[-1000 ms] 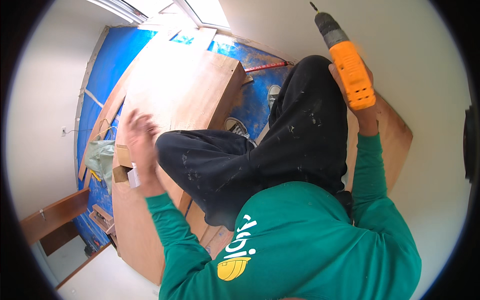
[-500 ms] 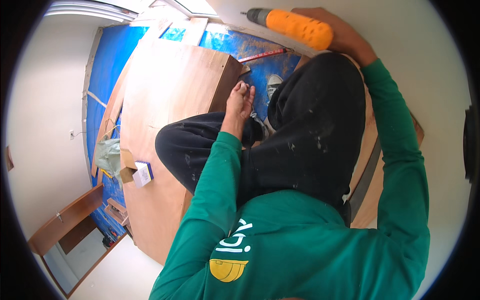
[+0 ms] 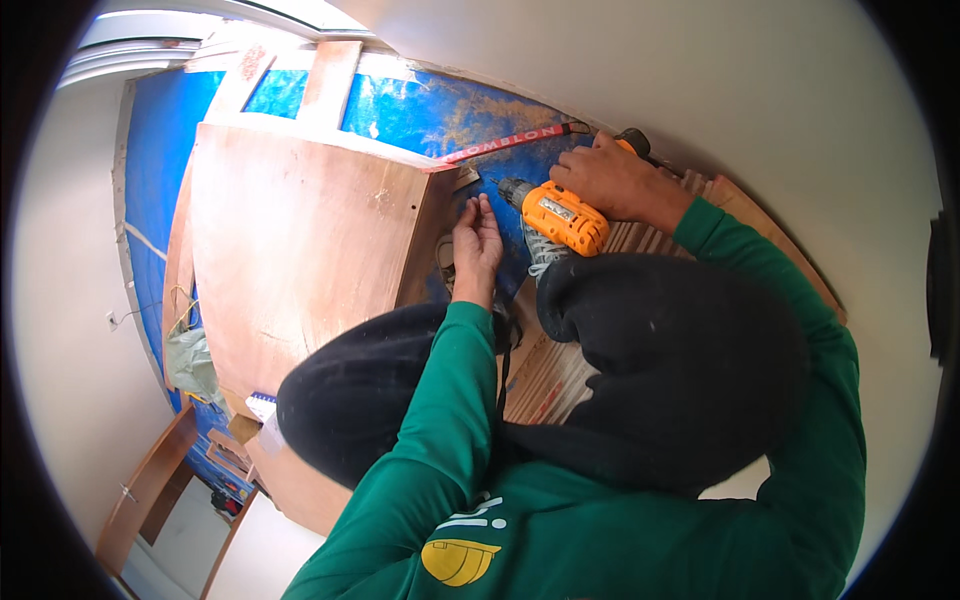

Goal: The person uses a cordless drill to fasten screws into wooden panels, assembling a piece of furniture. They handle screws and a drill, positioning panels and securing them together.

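Observation:
My right hand [image 3: 618, 182] is wrapped round the handle of an orange and black cordless drill [image 3: 566, 218], held low over the blue floor covering by my shoe [image 3: 545, 245]. The drill's chuck faces left, toward my left hand [image 3: 478, 248]. That hand is raised beside the end of a large wooden panel box [image 3: 300, 220], palm turned up, thumb and fingers drawn together. Anything small between the fingertips is too fine to make out. A small dark hole shows near the box's upper right corner.
A red strap [image 3: 510, 142] lies on the blue sheeting [image 3: 400, 105] beyond the box. Stacked wooden boards [image 3: 550, 385] lie beneath me and along the right wall [image 3: 800, 150]. A small cardboard box [image 3: 243, 428] and a plastic bag [image 3: 192, 360] are at the left.
My right hand has brought the drill down from high by the wall to near my left hand. The left hand has shifted slightly lower, and my right knee has swung outward.

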### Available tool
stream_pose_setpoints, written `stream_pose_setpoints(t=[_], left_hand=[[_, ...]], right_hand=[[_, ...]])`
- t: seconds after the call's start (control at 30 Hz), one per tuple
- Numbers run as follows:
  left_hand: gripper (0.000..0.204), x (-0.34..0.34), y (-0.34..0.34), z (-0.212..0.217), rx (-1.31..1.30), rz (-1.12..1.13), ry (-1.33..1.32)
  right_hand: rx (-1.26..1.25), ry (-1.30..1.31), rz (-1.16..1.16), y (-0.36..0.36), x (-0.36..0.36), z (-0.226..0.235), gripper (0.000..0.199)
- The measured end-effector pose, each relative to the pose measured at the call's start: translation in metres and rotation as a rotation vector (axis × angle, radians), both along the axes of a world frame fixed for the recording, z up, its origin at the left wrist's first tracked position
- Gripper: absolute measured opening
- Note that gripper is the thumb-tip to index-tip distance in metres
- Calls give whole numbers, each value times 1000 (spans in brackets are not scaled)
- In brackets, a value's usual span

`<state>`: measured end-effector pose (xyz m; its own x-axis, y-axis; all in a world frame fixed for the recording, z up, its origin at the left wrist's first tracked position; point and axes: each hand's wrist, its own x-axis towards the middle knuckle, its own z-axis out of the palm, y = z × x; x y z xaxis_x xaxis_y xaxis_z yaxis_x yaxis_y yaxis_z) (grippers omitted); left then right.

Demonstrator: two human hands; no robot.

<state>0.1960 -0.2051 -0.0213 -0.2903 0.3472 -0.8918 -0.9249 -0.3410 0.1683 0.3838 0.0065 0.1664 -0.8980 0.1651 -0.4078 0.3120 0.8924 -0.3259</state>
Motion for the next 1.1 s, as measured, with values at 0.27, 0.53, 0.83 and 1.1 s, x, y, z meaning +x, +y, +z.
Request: stream_pose_setpoints(t=[0.27, 0.53, 0.83, 1.1], left_hand=[[21, 14, 17, -8, -109, -141, 97], [28, 5, 22, -9, 130, -363, 237], [23, -6, 31, 8, -128, -660, 218], [28, -3, 34, 5, -48, -352, 41]], right_hand=[[137, 159, 128, 3, -5, -53, 16], [134, 118, 181, -6, 0, -66, 15], [180, 101, 165, -7, 3, -60, 15], [197, 130, 193, -11, 3, -68, 22]])
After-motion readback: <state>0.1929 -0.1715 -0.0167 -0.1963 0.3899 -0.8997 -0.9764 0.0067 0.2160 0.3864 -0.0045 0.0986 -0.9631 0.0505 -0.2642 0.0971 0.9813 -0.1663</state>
